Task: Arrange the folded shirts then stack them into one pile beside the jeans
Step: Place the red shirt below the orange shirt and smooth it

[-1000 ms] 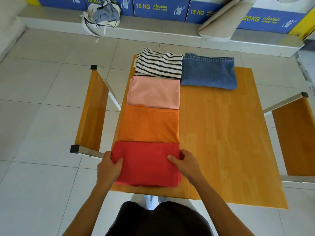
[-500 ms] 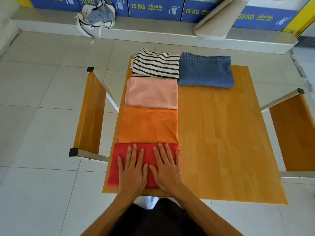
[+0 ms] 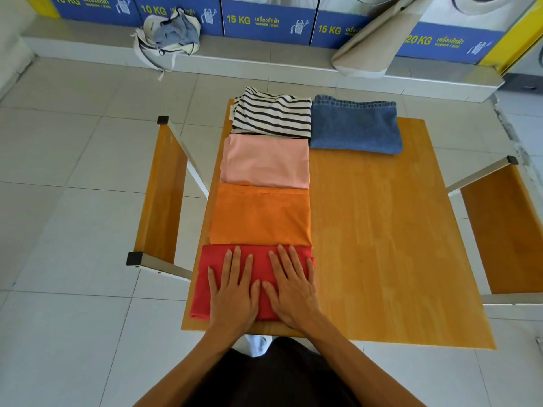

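Observation:
Folded shirts lie in a column down the left side of the wooden table (image 3: pixel 382 245): a striped shirt (image 3: pixel 273 114) at the far end, then a pink shirt (image 3: pixel 264 161), an orange shirt (image 3: pixel 260 215) and a red shirt (image 3: pixel 202 283) nearest me. Folded blue jeans (image 3: pixel 355 124) lie right of the striped shirt. My left hand (image 3: pixel 232 292) and my right hand (image 3: pixel 292 286) rest flat, fingers spread, side by side on the red shirt, holding nothing.
Wooden benches flank the table, one on the left (image 3: pixel 163 195) and one on the right (image 3: pixel 505 227). A cloth bag (image 3: pixel 169 36) sits on the ledge below the washers. A rolled beige sheet (image 3: pixel 373 45) leans at the back right. Tiled floor surrounds everything.
A second ago my hands gripped the red shirt's two sides. They now lie flat on top of it, and the shirt sits square against the orange one.

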